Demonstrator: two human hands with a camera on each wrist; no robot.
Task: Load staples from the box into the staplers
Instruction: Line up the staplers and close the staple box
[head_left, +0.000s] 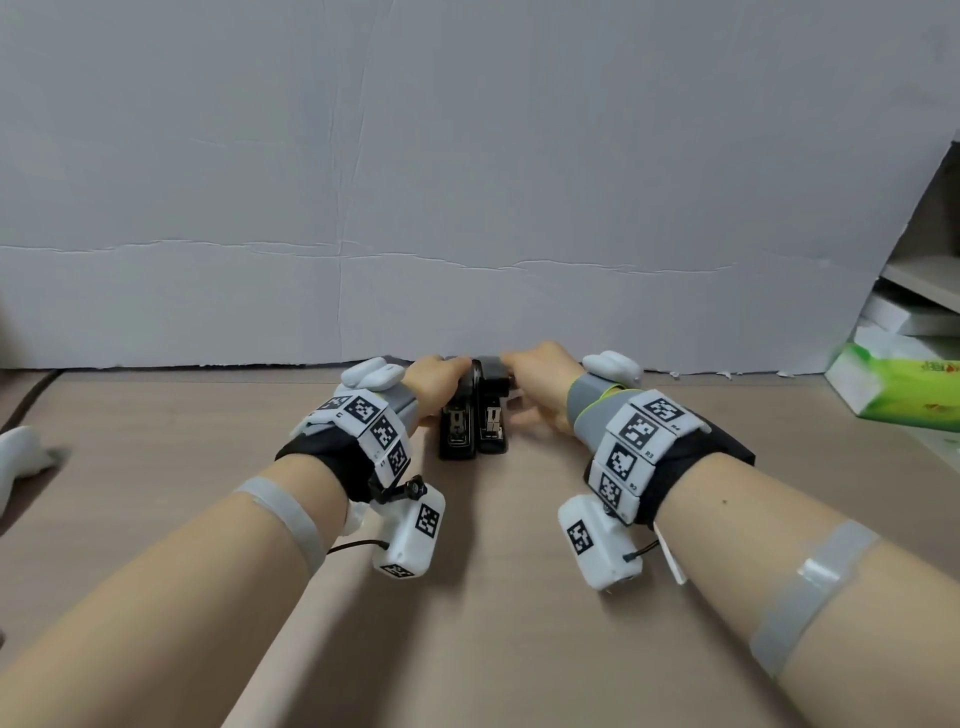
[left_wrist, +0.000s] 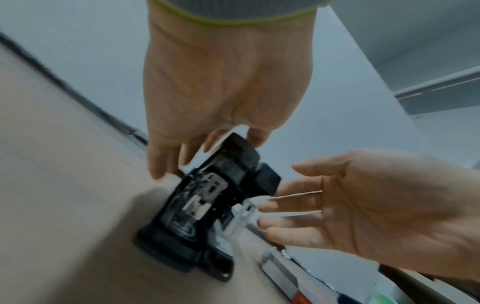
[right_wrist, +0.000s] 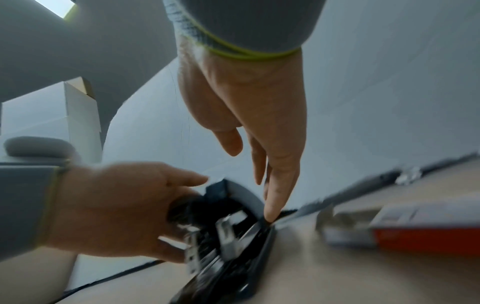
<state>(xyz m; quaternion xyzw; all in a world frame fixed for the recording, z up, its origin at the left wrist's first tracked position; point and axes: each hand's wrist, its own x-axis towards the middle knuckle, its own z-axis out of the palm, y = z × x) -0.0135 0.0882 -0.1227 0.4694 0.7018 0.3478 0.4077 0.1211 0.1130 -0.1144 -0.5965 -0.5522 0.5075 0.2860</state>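
Two black plastic staplers (head_left: 472, 415) lie side by side, touching, on the tan wooden surface (head_left: 493, 597) at twelve o'clock near the grey paper backdrop (head_left: 467, 182). The left hand (head_left: 434, 382) has its fingers curled over the left stapler's raised top; the right hand (head_left: 540, 384) touches the right stapler with straight, loosely spread fingers. A red-and-white cardboard box (right_wrist: 415, 228) sits at three o'clock.

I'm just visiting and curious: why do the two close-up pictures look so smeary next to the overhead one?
Head view: even soft light, sharp; staplers and both wrists crisp, edges bowed by the wide lens. Left wrist view: dim, motion-blurred stapler, right hand clearer. Right wrist view: blurred, the left hand and red box smeared.
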